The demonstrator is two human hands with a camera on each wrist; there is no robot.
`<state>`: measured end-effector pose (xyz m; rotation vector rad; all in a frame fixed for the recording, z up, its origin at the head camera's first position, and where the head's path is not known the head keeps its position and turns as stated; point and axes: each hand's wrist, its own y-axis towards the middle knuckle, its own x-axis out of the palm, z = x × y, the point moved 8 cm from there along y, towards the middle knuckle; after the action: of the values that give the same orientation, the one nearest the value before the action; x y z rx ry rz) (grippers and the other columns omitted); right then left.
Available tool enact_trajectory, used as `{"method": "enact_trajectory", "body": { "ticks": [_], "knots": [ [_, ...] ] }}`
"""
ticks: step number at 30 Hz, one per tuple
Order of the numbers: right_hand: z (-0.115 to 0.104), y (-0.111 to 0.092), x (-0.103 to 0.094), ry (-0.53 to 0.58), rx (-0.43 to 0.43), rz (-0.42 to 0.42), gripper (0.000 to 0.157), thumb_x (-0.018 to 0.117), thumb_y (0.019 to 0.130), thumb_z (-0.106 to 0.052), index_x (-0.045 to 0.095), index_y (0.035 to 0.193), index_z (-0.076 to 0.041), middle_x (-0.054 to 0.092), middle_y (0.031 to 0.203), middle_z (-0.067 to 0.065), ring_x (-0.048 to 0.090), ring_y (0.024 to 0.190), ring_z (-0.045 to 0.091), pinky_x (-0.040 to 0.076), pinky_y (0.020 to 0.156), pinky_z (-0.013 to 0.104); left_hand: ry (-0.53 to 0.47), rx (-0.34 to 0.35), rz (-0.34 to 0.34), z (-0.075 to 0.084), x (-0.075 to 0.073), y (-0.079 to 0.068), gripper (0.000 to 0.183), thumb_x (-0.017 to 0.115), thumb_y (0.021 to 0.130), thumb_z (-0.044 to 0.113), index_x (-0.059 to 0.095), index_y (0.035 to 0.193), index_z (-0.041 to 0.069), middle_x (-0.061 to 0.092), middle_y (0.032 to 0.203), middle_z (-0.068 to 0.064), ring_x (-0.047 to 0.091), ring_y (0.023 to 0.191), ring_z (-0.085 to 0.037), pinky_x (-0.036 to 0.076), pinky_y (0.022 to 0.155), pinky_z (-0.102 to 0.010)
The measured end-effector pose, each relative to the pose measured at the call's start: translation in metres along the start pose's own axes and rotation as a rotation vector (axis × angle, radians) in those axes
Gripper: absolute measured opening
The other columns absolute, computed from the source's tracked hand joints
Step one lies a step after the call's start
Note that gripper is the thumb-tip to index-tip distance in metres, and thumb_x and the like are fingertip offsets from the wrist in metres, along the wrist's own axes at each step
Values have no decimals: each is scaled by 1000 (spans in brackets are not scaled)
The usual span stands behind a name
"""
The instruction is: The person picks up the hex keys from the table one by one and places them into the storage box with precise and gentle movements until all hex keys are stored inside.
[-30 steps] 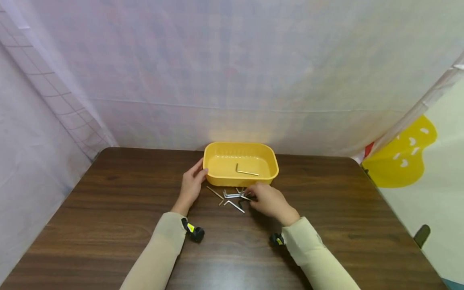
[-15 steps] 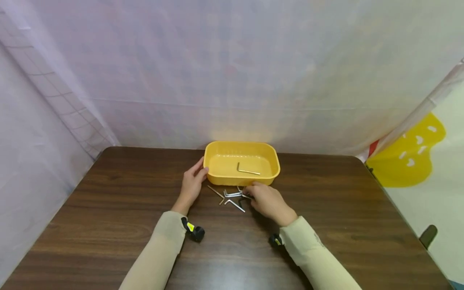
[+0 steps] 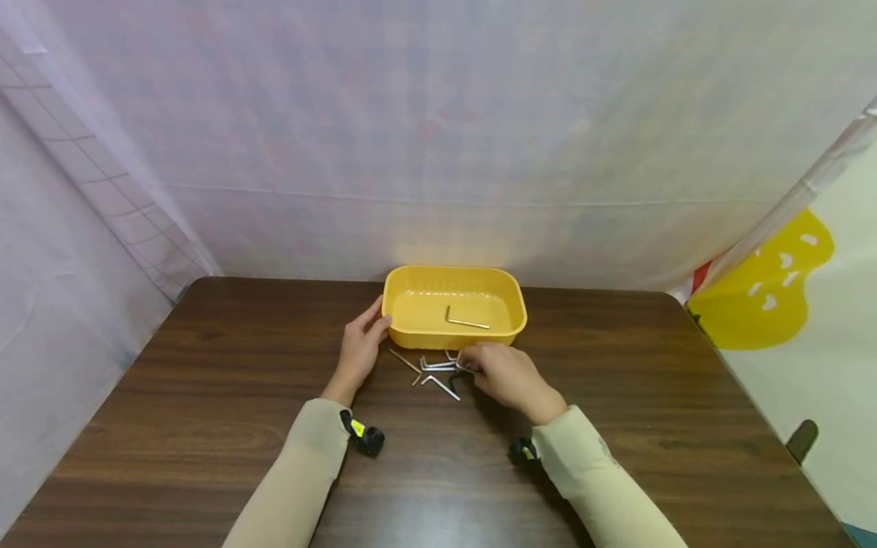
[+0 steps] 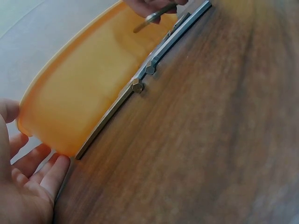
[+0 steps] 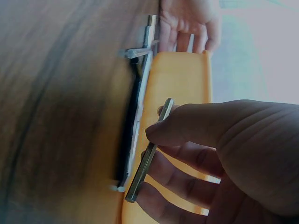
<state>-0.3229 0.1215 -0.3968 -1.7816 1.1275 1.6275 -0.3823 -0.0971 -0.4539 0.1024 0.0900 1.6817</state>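
Fingers [image 5: 174, 175] of the right hand [image 5: 254, 149] pinch a hex key [image 5: 148, 161] near other keys [image 3: 445, 389] on the table [image 3: 226, 380]; the left hand [image 3: 359, 350], fingers extended, touches the yellow tub [image 3: 448, 341]

One yellow tray [image 3: 445, 340], one brown table [image 3: 205, 396], two wrist cameras [image 3: 371, 441], at least six hex keys [image 5: 141, 172].

A pale curtain [image 3: 438, 137] hangs behind the brown table [image 3: 178, 426].
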Motion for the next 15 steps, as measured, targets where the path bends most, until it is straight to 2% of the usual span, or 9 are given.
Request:
{"method": "enact_trajectory", "body": {
  "ticks": [5, 8, 11, 15],
  "knots": [
    [-1, 0, -9, 24, 16, 0, 30, 71, 79, 1, 74, 100, -20, 70, 89, -4, 66, 84, 16, 57, 63, 37, 9, -10, 1, -1, -1, 1, 49, 57, 102, 16, 49, 150, 11, 50, 154, -11, 55, 135, -27, 53, 106, -36],
    [0, 1, -17, 40, 3, 19, 29, 71, 80, 0, 74, 101, -20, 73, 92, -3, 68, 87, 17, 59, 67, 39, 14, -16, -2, -1, -1, 1, 49, 57, 103, 17, 48, 151, 12, 50, 155, -10, 55, 136, -26, 52, 107, -37],
    [0, 3, -24, 55, -40, 33, 29, 70, 81, 2, 75, 104, -16, 75, 94, -1, 70, 89, 18, 60, 71, 38, 16, -17, -7, -1, 1, 1, 49, 56, 103, 17, 47, 151, 12, 49, 155, -11, 55, 136, -27, 52, 108, -38],
    [-3, 7, -29, 106, -116, -5, 30, 67, 81, 5, 75, 105, -10, 75, 93, 2, 69, 87, 19, 59, 75, 34, 12, -15, -4, -1, 0, 1, 49, 56, 103, 15, 48, 151, 11, 49, 155, -12, 54, 137, -29, 52, 108, -40]
  ]
}}
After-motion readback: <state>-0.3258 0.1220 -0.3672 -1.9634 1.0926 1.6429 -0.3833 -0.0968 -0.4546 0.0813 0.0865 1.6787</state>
